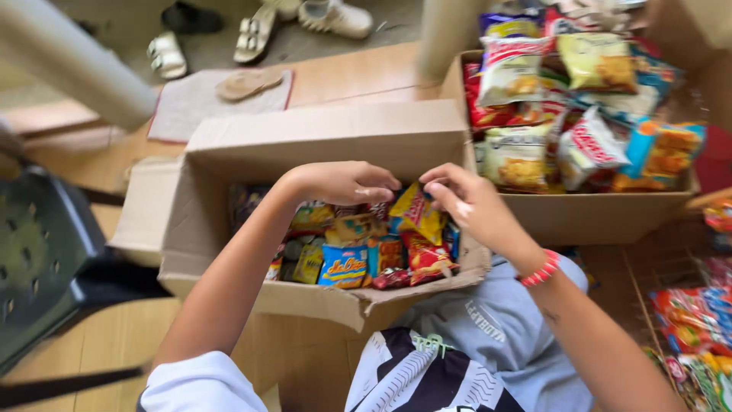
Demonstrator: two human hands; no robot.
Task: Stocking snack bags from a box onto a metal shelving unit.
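An open cardboard box (305, 141) sits in front of me, packed with several small snack packets in yellow, red and blue. My left hand (343, 181) hovers over the packets with its fingers curled down onto them. Beside it, my right hand (465, 202) pinches the top edge of a yellow and red snack packet (418, 214) that stands at the box's right side. A red beaded bracelet (540, 270) is on my right wrist.
A second cardboard box (610, 204) at the upper right is heaped with larger snack bags. More snack packets (694, 320) lie on a rack at the right edge. A dark chair (38, 259) stands at left. Sandals (252, 30) and a mat (191, 99) lie on the floor beyond.
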